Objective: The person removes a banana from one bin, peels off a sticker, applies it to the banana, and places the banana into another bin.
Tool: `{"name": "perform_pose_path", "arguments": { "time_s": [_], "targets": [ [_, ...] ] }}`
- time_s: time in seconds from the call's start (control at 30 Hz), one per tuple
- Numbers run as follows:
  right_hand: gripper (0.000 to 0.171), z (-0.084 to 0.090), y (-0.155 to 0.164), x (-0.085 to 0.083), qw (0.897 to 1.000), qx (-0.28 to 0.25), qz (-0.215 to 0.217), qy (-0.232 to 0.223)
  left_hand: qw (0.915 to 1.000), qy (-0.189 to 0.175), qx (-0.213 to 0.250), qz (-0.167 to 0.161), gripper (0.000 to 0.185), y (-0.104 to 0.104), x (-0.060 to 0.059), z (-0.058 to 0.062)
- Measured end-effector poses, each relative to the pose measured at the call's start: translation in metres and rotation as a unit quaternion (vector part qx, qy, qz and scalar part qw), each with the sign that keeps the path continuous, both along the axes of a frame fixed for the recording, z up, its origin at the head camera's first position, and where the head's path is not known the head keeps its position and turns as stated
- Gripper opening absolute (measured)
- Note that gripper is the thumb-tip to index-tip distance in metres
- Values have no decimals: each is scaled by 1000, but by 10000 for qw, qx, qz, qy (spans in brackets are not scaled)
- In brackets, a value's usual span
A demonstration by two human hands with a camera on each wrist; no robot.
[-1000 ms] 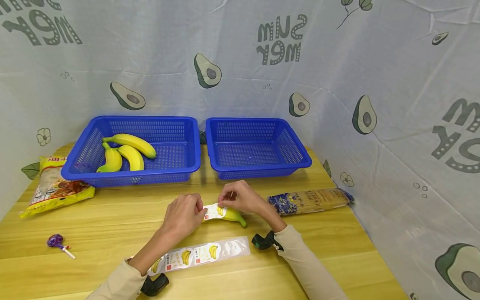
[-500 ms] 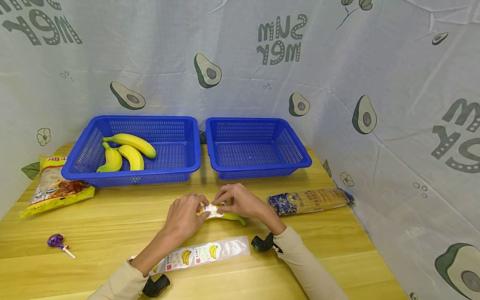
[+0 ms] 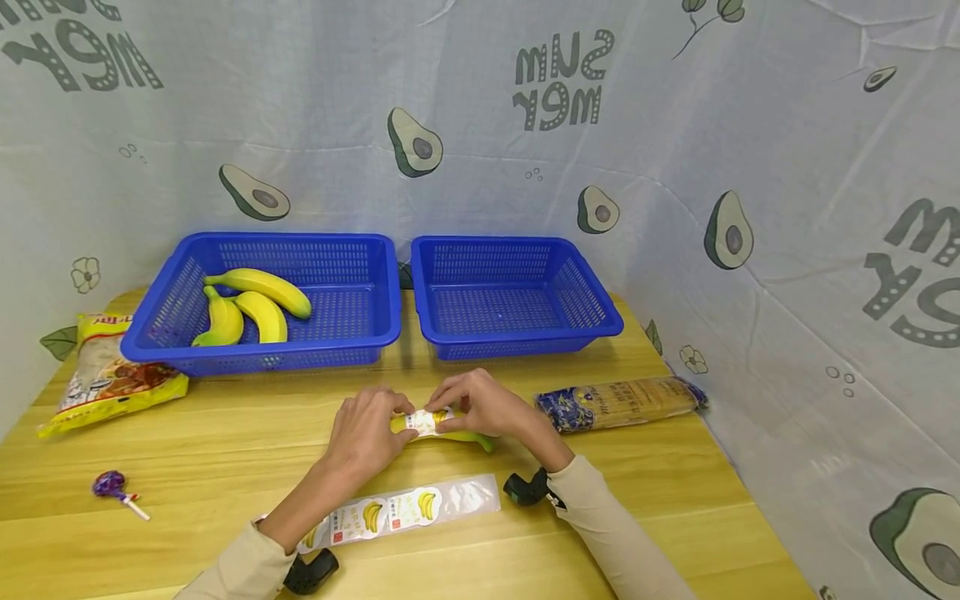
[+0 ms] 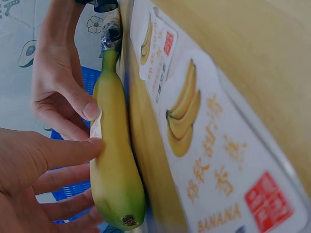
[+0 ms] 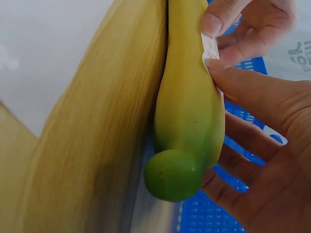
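Pressing down now, both hands have closed in over the banana (image 3: 450, 433) lying on the tabletop (image 3: 225, 433) in front of the two blue baskets: a second ago the label (image 3: 425, 421) stood lifted and plainly readable between them, and now it lies wrapped flat across the fruit's middle. The left hand (image 3: 367, 433) holds the banana's left part with its thumb tip against the label's edge, and the right hand (image 3: 480, 406) pinches the other edge down with thumb and forefinger. From where I stand, that looks like the sticker is on and merely being smoothed. The sheet of stickers (image 3: 397, 510) lies nearer the person, one spot on its right end bare. Three bananas (image 3: 251, 308) sit in the left basket (image 3: 375, 333); the right basket (image 3: 600, 321) holds nothing.
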State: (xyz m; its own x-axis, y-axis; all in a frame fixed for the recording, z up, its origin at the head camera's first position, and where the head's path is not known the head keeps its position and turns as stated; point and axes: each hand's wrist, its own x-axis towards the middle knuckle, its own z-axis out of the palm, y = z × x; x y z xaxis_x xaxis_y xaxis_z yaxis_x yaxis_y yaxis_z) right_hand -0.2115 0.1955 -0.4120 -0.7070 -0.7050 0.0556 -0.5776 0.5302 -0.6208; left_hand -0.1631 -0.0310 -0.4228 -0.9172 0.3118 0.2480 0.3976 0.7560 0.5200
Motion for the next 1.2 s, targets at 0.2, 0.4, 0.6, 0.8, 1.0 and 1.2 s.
{"name": "perform_pose_path", "arguments": {
  "time_s": [0.2, 0.4, 0.6, 0.8, 1.0, 1.2],
  "targets": [
    [28, -1, 5, -2, 9998, 49, -94, -177, 10000, -64, -13, -24, 23, -1, 1, 1],
    [30, -1, 5, -4, 9998, 27, 10, -184, 9994, -297, -99, 121, 22, -2, 3, 5],
    [29, 4, 8, -1, 9996, 143, 53, -227, 9977, -589, -288, 143, 26, -1, 4, 6],
    [25, 5, 11, 1, 9991, 156, 158, -371, 9964, -785, -295, 101, 33, -3, 3, 4],
    [23, 4, 12, 0, 9995, 95, 114, -278, 9958, -901, -180, -46, 32, -4, 4, 6],
    [31, 9, 10, -2, 9984, 72, 330, -453, 9951, -971, -57, -157, 31, -2, 7, 10]
  ]
}}
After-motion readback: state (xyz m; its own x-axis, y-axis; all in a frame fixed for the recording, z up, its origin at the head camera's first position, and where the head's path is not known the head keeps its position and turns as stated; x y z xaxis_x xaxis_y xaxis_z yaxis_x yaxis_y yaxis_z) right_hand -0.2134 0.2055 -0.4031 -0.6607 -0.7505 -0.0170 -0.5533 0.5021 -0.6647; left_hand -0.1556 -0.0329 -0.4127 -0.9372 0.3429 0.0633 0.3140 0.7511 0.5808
